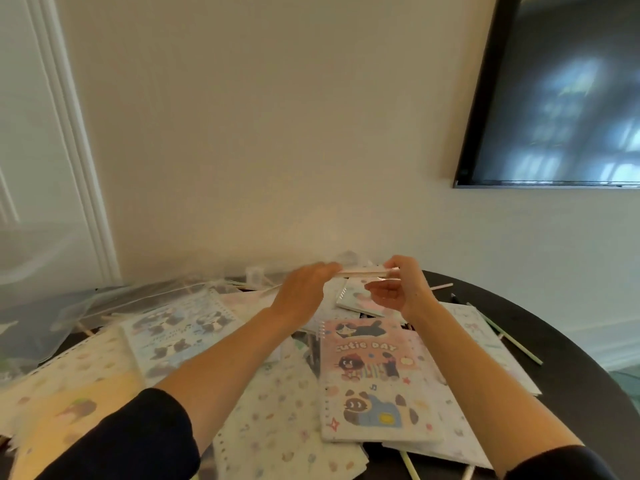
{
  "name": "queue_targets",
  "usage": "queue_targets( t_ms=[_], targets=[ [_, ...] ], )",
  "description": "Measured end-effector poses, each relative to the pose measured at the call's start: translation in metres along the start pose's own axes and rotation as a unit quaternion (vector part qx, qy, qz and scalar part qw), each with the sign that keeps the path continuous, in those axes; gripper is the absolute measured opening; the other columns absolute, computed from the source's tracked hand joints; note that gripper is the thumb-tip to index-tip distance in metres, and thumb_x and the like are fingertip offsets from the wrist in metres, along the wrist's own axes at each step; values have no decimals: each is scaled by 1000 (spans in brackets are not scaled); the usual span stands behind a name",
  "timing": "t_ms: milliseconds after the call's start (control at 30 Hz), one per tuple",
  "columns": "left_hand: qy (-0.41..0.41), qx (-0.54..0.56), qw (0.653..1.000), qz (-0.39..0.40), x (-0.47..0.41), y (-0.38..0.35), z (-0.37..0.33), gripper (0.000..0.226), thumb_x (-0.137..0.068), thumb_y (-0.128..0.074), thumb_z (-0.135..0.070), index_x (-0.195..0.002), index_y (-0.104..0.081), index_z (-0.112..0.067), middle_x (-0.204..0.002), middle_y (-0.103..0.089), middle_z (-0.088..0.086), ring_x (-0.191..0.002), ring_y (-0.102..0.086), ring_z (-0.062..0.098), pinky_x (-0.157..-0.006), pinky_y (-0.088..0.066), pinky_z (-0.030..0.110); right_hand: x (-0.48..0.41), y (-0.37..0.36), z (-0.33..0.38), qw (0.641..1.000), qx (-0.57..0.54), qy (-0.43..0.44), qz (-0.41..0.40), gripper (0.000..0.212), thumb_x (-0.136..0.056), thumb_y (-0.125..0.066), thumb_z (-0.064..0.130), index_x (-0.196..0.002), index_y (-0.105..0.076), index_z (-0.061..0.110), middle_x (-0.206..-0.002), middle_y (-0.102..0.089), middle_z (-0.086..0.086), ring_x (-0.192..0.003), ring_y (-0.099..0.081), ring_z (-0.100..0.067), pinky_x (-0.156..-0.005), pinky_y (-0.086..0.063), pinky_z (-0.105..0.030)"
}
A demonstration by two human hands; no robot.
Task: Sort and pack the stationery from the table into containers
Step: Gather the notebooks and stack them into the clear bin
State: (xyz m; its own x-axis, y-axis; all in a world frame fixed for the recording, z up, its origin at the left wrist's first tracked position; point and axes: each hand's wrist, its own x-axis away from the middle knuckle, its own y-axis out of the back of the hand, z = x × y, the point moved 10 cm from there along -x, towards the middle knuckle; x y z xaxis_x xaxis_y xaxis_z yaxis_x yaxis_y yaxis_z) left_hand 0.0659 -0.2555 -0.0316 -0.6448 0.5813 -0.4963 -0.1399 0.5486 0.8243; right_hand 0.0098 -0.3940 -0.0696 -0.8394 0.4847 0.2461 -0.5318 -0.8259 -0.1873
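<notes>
Dark sleeves (138,438) cross a black bench (554,323) strewn with notebooks (374,382), cream wall (277,133) and screen (554,98) behind, while left hand (304,289) and right hand (398,289) each grip an end of a pale pencil bundle (363,273) above it.

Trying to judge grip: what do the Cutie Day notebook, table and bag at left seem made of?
Notebook: probably paper under a frosted plastic cover; the print looks hazy, with a spiral at its edge. Table: dark, smooth, maybe painted wood; unsure. Bag: thin clear plastic film, creased and see-through.
</notes>
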Motion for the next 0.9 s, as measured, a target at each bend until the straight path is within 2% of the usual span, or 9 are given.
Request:
queue_targets(
  t_ms=[100,167,233,333,400,500,600,767,900],
  targets=[
    [-104,-21,993,-58,15,28,-44,52,-85,-38,18,-126,-57,-9,-123,-61,13,-114,-56,30,-102,-37,41,19,13,-8,997,-65,-44,26,23,-91,-46,6,-113,-47,-2,-88,-58,-19,-74,-59,-27,-39,-50,-26],
    [-124,-90,987,-40,22,31,-58,51,-89,-35,14,-129,-55,-11,-134,-54,6,-130,-42,26,-113,-15,43,31,19,-6,997,-63,-40,29,20,-94,-43,0,-113,-46,0,-87,-57,-15,-74,-57,-23,-38,-51,-23],
    [-133,-155,979,-28,35,42,-69,42,-94,-37,5,-126,-57,-14,-137,-51,5,-135,-34,26,-115,-7,44,50,24,-1,996,-79,-7,30,28,-94,-40,-7,-121,-46,-1,-100,-59,-16,-90,-60,-28,-60,-57,-25],
    [-173,-178,967,-51,56,66,-76,19,-78,-61,-7,-94,-72,-7,-107,-66,20,-106,-60,39,-90,-45,56,66,27,1,995,-101,18,18,42,-94,-37,-11,-135,-37,-4,-133,-48,-22,-122,-49,-35,-91,-44,-43],
    [-134,-171,974,-73,69,82,-62,27,-74,-63,-5,-100,-68,-2,-105,-64,23,-98,-62,39,-73,-55,50,80,27,0,992,-122,33,5,46,-94,-36,-12,-137,-35,2,-136,-46,-19,-123,-49,-34,-87,-45,-42],
    [51,-142,986,-73,96,107,-14,37,-89,-49,-9,-125,-43,-3,-124,-43,17,-112,-41,32,-82,-43,38,92,32,-7,984,-176,36,-3,49,-94,-36,-12,-139,-34,6,-137,-47,-16,-117,-53,-32,-91,-45,-42],
    [194,-133,971,42,131,99,35,38,-94,-47,-27,-123,-39,-4,-125,-44,16,-114,-42,31,-82,-38,35,104,33,-23,985,-171,8,13,50,-94,-38,-9,-143,-31,4,-135,-48,-15,-83,-60,-27,-63,-57,-35],
    [214,-201,912,287,182,56,58,79,-86,-55,-51,-141,-22,-5,-133,-40,13,-120,-42,29,-87,-42,34,132,28,-44,996,-63,-31,45,41,-94,-45,-3,-135,-39,-1,-85,-58,-12,-46,-64,-21,-35,-50,-28],
    [191,-253,927,199,184,65,62,30,-95,-42,-12,-123,-45,-1,-119,-52,16,-109,-51,30,-79,-44,34,148,26,-53,994,71,-33,82,48,-92,-51,2,-138,-38,9,-116,-59,-14,-79,-64,-23,-44,-52,-23]
  ],
)
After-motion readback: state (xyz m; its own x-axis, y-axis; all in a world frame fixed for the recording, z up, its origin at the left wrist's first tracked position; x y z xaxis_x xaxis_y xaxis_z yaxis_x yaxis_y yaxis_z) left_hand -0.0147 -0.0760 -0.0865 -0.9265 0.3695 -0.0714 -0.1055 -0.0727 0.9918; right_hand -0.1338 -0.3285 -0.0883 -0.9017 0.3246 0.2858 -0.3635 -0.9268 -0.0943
